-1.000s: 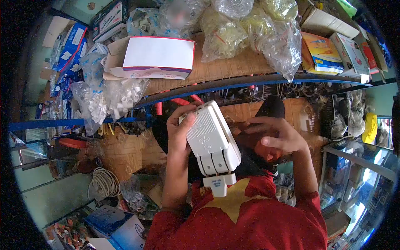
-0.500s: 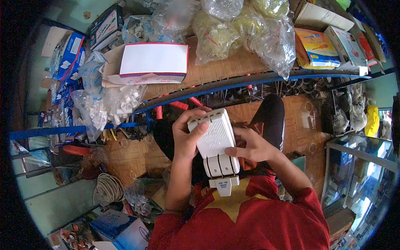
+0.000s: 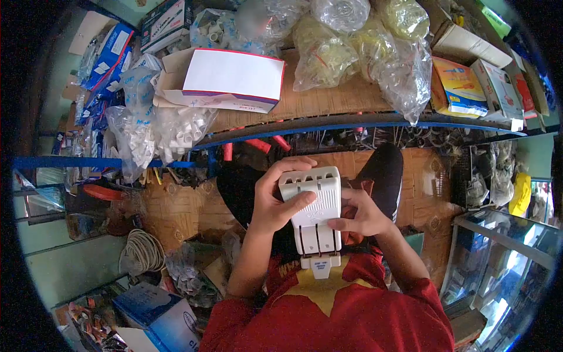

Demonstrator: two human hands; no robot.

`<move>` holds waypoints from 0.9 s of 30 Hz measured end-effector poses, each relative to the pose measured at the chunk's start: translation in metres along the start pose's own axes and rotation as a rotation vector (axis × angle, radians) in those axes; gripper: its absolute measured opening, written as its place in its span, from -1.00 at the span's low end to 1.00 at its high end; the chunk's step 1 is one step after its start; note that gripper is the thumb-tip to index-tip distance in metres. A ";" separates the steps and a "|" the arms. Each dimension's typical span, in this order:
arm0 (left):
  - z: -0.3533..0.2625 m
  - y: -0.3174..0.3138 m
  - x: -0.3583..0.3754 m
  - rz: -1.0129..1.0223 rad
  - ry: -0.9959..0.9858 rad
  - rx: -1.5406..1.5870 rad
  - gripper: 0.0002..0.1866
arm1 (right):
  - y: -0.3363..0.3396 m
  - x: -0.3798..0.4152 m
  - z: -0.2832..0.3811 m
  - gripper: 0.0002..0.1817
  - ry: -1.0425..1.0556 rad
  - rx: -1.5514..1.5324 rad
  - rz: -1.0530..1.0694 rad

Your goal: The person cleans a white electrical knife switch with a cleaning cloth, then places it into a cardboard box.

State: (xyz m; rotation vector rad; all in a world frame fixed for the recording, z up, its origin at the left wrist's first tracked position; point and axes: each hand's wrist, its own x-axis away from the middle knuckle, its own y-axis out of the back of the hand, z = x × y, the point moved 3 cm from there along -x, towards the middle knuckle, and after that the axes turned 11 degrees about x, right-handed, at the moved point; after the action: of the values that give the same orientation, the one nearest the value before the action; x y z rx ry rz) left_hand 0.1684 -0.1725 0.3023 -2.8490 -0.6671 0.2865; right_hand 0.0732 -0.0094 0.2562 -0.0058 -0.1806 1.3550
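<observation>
A white plastic knife switch (image 3: 325, 205) with a ribbed cover is held over my lap. Its top end shows a row of openings, and dark slots run down its lower part to a printed handle (image 3: 321, 267). My left hand (image 3: 274, 199) wraps its left side, with the thumb lying across the cover. On the opposite edge, my right hand (image 3: 366, 216) grips it with the thumb on the front; its other fingers are partly hidden behind the switch.
Before me a blue-edged shelf (image 3: 363, 125) carries a white-topped carton (image 3: 231, 73), bags of white fittings (image 3: 182, 132) and other plastic bags (image 3: 325, 58). Coiled cable (image 3: 142, 251) and a blue-white box (image 3: 158, 317) lie at left. A glass display case (image 3: 498, 252) stands at right.
The knife switch has turned from a slant to nearly straight and tipped, so its top openings face me more. My left thumb sits lower on the cover. The whole view has shifted slightly.
</observation>
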 end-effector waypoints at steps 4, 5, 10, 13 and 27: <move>-0.004 -0.002 0.002 0.054 -0.072 -0.132 -0.63 | -0.003 0.002 -0.009 -0.53 -0.015 -0.064 0.030; -0.005 -0.002 0.002 0.070 -0.083 -0.173 -0.65 | -0.003 0.003 -0.006 -0.52 -0.018 -0.069 0.035; -0.023 -0.007 -0.002 0.100 -0.103 -0.408 -0.75 | -0.006 0.006 -0.009 -0.52 -0.030 -0.102 0.049; -0.021 -0.004 -0.001 0.128 -0.112 -0.431 -0.77 | -0.009 0.007 -0.013 -0.54 -0.035 -0.107 0.050; -0.009 0.002 0.003 0.154 -0.162 -0.457 -0.67 | -0.015 0.010 -0.013 -0.58 -0.027 -0.123 0.023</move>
State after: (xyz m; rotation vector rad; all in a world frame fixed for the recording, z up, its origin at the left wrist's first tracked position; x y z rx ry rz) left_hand 0.1738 -0.1744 0.3105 -3.3518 -0.6078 0.4441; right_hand 0.0916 -0.0017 0.2459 -0.0936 -0.2872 1.3656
